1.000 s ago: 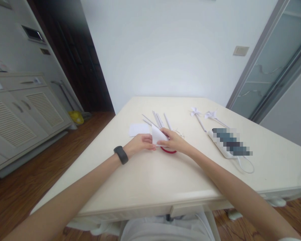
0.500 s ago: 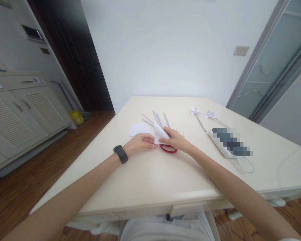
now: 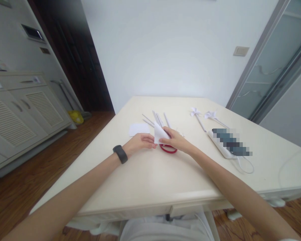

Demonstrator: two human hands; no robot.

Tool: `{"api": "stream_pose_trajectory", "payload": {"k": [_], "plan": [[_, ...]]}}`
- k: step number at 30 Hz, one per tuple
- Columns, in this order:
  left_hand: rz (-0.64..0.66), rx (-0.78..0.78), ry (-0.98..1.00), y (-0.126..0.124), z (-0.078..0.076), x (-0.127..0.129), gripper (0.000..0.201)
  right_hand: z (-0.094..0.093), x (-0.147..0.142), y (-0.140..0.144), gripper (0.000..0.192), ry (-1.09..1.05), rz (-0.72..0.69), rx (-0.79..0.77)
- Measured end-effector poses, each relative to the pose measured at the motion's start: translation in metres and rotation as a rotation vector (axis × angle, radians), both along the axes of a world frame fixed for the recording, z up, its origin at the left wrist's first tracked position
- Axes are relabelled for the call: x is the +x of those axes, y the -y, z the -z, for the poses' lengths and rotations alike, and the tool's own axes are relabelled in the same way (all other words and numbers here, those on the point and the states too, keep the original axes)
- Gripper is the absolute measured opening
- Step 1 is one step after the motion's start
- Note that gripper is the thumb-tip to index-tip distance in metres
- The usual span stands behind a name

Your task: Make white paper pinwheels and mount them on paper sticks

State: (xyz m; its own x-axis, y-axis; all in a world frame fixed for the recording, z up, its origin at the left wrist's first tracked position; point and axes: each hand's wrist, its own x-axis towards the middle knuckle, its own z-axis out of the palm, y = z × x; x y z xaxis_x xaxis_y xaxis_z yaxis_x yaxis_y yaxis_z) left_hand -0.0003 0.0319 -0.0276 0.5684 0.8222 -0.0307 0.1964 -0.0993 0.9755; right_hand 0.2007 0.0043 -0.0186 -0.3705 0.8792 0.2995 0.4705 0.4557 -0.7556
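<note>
A folded piece of white paper (image 3: pixel 160 135) is pinched between the thumb and fingers of my right hand (image 3: pixel 175 138), one side bent upward. My left hand (image 3: pixel 142 142), with a black band on its wrist, has its fingers stretched out and apart at the paper's left edge; whether the tips touch it is hard to tell. Under my right hand lie red-handled scissors (image 3: pixel 169 150), their blades hidden. Just beyond the hands are several thin white paper sticks (image 3: pixel 167 118). Flat white paper sheets (image 3: pixel 138 128) lie behind my left hand.
Two white paper pinwheels on sticks, one (image 3: pixel 195 112) left of the other (image 3: pixel 210 114), lie at the table's back right. Nearer stands a white box-like device (image 3: pixel 222 147) with a blurred dark object on top and a white cable (image 3: pixel 248 171). Behind the cream table (image 3: pixel 150 177) is a wall.
Hardly anything differs. Both hands and the folded paper stay in nearly the same place.
</note>
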Motion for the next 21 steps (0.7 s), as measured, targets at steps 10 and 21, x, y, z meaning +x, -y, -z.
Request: {"api": "stream_pose_trajectory", "payload": {"k": [10, 21], "plan": [[0.011, -0.004, 0.001, -0.0007, 0.0003, -0.0021, 0.022, -0.0009, -0.0004, -0.0004, 0.015, -0.015, -0.005, -0.016], [0.014, -0.006, 0.020, -0.0039, 0.0035, -0.0030, 0.024, -0.0007, 0.0002, 0.0002, 0.015, -0.024, -0.010, -0.032]]}}
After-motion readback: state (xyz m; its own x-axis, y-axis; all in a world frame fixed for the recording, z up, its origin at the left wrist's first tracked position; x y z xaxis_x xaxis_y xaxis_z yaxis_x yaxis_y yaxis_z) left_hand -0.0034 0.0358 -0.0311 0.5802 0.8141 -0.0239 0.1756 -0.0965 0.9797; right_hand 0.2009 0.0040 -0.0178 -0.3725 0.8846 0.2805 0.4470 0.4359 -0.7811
